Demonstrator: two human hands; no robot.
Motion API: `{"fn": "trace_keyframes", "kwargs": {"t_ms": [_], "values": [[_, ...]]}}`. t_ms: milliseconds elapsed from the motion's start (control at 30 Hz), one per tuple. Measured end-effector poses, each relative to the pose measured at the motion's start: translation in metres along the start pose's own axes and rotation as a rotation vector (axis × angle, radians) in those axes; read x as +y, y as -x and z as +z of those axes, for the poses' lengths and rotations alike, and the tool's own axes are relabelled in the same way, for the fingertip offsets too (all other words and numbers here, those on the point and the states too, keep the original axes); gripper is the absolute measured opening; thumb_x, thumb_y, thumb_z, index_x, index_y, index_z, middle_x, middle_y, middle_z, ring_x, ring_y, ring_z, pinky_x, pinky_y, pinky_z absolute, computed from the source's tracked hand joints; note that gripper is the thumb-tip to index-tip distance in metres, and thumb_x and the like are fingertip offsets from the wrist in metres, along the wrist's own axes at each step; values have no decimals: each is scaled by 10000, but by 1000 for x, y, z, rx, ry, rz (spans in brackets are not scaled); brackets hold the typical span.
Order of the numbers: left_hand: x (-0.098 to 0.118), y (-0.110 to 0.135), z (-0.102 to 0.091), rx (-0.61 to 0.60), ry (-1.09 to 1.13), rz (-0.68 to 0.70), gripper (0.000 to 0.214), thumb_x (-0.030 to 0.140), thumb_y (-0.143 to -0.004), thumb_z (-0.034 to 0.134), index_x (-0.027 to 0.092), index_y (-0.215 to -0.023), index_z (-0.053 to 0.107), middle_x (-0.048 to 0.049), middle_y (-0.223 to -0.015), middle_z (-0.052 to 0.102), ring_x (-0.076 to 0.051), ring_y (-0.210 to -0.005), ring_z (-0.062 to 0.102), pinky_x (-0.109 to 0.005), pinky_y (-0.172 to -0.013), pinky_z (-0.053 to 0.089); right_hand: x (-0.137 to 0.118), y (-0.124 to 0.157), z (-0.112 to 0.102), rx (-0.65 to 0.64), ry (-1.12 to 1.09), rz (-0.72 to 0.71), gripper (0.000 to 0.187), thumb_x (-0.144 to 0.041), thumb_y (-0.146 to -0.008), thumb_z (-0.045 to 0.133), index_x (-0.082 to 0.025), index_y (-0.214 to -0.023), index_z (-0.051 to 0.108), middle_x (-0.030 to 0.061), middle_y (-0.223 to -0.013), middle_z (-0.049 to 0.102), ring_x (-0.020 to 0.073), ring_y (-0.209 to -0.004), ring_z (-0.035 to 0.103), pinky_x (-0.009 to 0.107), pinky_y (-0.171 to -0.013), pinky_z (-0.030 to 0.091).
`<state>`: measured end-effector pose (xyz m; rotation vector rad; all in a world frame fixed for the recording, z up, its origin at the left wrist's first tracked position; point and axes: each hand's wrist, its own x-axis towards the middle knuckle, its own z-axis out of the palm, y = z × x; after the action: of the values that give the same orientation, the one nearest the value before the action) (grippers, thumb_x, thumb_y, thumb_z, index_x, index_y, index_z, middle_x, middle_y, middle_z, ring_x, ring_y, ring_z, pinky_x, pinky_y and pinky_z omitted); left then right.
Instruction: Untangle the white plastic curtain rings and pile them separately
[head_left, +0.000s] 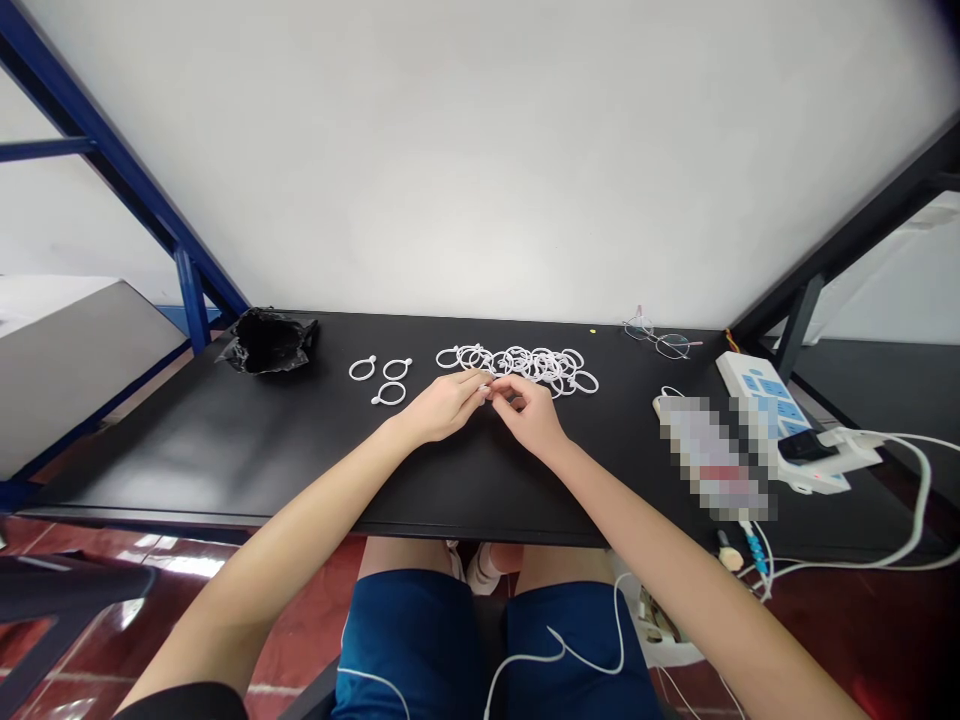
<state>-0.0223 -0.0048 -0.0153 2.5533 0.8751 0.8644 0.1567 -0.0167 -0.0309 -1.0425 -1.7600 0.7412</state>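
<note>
A matte black tabletop (225, 450) runs along a plain white wall (487, 150), with a blue steel frame (150, 215) slanting down at its far left corner. Near that corner lies a crumpled black plastic bag (266, 340). Right of it, three loose white rings with small tabs (388, 394) lie flat in a little group, apart from one another and well clear of the hands. At the far right edge rest thin wire-framed spectacles (660, 342), and nearer the person a white power strip with blue sockets (772, 410) has a black plug in it and white cables (911, 520) trailing off the table edge. A blurred patch beside the strip cannot be made out. Just behind the hands, a tangled heap of white plastic rings (536, 363) spreads across the middle of the table, its near edge almost touching the fingertips, so whatever the hands work on sits tight against that heap. Nothing lies between the person and the hands. The left hand (444, 405) and the right hand (534, 415) rest low on the table with their fingertips drawn together, both pinching a small white plastic ring (489, 386) between them. The other fingers are curled in. This ring is thin, pale and glossy like those in the heap. Most of it is hidden by the fingers, so its tab and its tilt cannot be told.
</note>
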Motion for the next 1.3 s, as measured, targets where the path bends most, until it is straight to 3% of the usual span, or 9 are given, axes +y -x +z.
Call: {"fn": "trace_keyframes", "kwargs": {"t_ms": [200, 267, 400, 633, 700, 800, 900, 1067, 1300], "values": [[0, 0, 0, -45, -27, -36, 331, 279, -1006, 295, 152, -1112, 581, -114, -1071, 628, -199, -988, 617, -349, -901, 505, -5, 0, -3, 25, -32, -45, 127, -245, -817, 578, -210, -884, 679, 46, -857, 692, 166, -730, 647, 254, -548, 517], [-1, 0, 1, -49, -38, -40, 332, 268, -1004, 300, 141, -1164, 561, -134, -1128, 617, -214, -1040, 605, -374, -928, 498, -5, 0, -4, 10, -27, -98, 132, -275, -832, 595, -220, -906, 690, 52, -894, 680, 165, -742, 644, 258, -551, 523], [-5, 2, 8, -21, -84, -15, 382, 258, -996, 324, 119, -1322, 467, -190, -1343, 518, -267, -1254, 501, -451, -1048, 427, -1, 0, -5, -5, 22, -180, 126, -258, -855, 585, -228, -892, 702, 51, -890, 651, 164, -750, 636, 263, -549, 519], [-12, 6, 13, 24, -18, -53, 580, 247, -952, 424, 157, -1492, 234, -196, -1382, 497, -273, -1262, 516, -456, -1028, 455, 3, -1, -3, -9, -9, -101, 124, -302, -850, 622, -226, -878, 716, 51, -892, 681, 177, -776, 652, 261, -548, 518], [-10, 6, 13, 37, 30, -54, 603, 248, -923, 479, 159, -1481, 268, -190, -1386, 498, -276, -1262, 516, -457, -1037, 449, 3, -1, -4, -8, -13, -84, 135, -327, -851, 627, -225, -866, 714, 48, -874, 689, 181, -774, 659, 276, -580, 533], [-6, 4, 11, 50, 128, -67, 516, 240, -870, 565, 161, -1368, 458, -157, -1314, 564, -263, -1200, 558, -449, -1031, 459, 5, -1, -5, 27, -38, -58, 147, -346, -851, 630, -223, -868, 710, 46, -871, 697, 187, -772, 668, 297, -614, 555], [-5, 1, 8, 84, 359, -211, 411, 272, -825, 643, 150, -1214, 595, -128, -1212, 630, -245, -1115, 610, -436, -988, 501, 6, -2, -6, 59, -73, -20, 165, -362, -853, 628, -223, -884, 712, 51, -906, 703, 192, -775, 676, 306, -620, 572], [-17, -1, 6, 71, 819, -440, 523, 317, -650, 824, 109, -1099, 656, -117, -1092, 702, -260, -1033, 667, -475, -998, 502, 6, -2, -5, 60, -92, 0, 194, -388, -848, 634, -227, -899, 729, 60, -916, 711, 200, -780, 688, 309, -623, 589], [-17, 0, 9, 102, 902, -499, 487, 274, -605, 854, 105, -1027, 678, -98, -987, 729, -246, -959, 694, -478, -986, 510, 9, -2, -4, 73, -161, 35, 187, -386, -789, 708, -220, -870, 739, 57, -865, 729, 204, -747, 703, 335, -658, 606]]}}
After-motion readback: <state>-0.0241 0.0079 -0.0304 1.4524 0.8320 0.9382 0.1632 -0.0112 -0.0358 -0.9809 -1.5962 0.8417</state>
